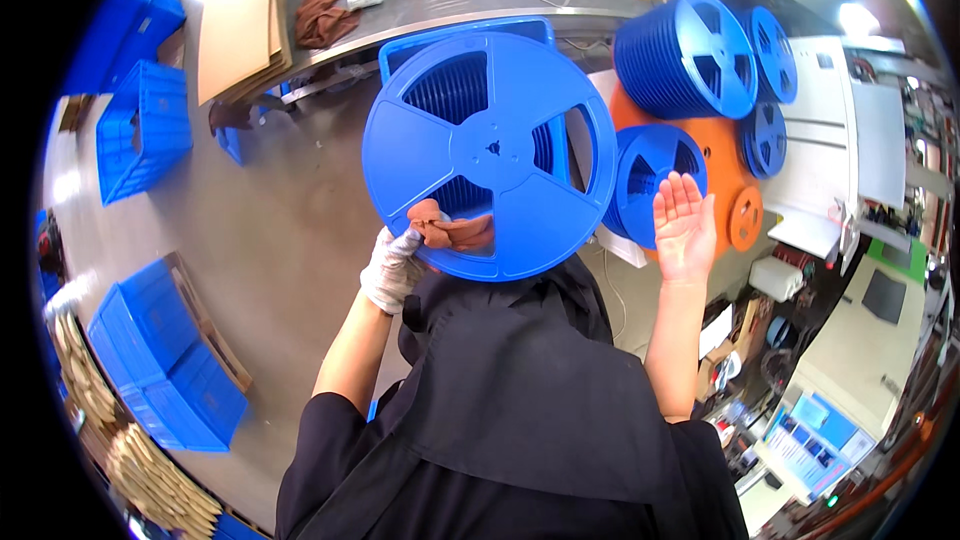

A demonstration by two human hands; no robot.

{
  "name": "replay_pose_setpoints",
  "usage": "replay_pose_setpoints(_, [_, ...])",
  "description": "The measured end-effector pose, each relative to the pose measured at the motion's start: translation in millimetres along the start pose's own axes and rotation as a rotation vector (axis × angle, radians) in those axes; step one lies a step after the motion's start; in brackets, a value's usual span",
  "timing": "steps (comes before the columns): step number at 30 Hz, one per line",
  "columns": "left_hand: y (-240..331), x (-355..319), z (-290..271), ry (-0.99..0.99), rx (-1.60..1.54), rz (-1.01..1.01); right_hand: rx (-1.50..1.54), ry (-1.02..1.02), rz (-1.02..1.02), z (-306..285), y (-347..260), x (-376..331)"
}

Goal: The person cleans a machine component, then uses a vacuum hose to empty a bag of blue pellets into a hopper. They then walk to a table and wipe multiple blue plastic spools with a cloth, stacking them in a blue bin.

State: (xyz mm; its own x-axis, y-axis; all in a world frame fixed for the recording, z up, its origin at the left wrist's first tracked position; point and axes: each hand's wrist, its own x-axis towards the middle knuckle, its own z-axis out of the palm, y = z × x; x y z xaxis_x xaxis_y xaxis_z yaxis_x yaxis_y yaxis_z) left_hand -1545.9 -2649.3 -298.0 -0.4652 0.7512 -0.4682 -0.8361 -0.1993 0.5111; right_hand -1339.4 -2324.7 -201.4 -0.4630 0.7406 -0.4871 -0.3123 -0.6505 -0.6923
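A large blue plastic reel [420, 155] faces me in front of my chest, its spoked cutouts showing stacked blue discs behind it. My left hand [390, 272], in a white glove, is closed on the reel's lower left rim. Brown cloth [455, 232] shows in the lower left cutout, beside the gloved fingers; whether the fingers also pinch it I cannot tell. My bare right hand [684, 230] is raised to the right of the reel, palm up and fingers stretched out, holding nothing. Just behind it stands another blue reel [635, 175].
A blue crate [400, 52] sits behind the held reel, against the metal workbench [440, 5]. Stacked blue reels [650, 55] stand on an orange surface [700, 145] at the right. Brown cloth [325, 15] and cardboard [235, 25] lie on the bench; blue bins [170, 350] stand at the left.
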Motion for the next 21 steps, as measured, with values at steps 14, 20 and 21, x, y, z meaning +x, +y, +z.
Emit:
replay_pose_setpoints(14, [-80, -9, -36, 0.764, 0.753, 0.328, -1.074, -0.259, 0.473, -41, 261, 181])
replay_pose_setpoints(20, [-129, -12, -52, 0.966, 0.873, 0.342, -1.73, -1.042, -0.352, 18, 417, 267])
replay_pose_setpoints(21, [-142, -18, -61, 0.937, 0.842, 0.265, -1.796, -1.126, -0.484, 35, 438, 278])
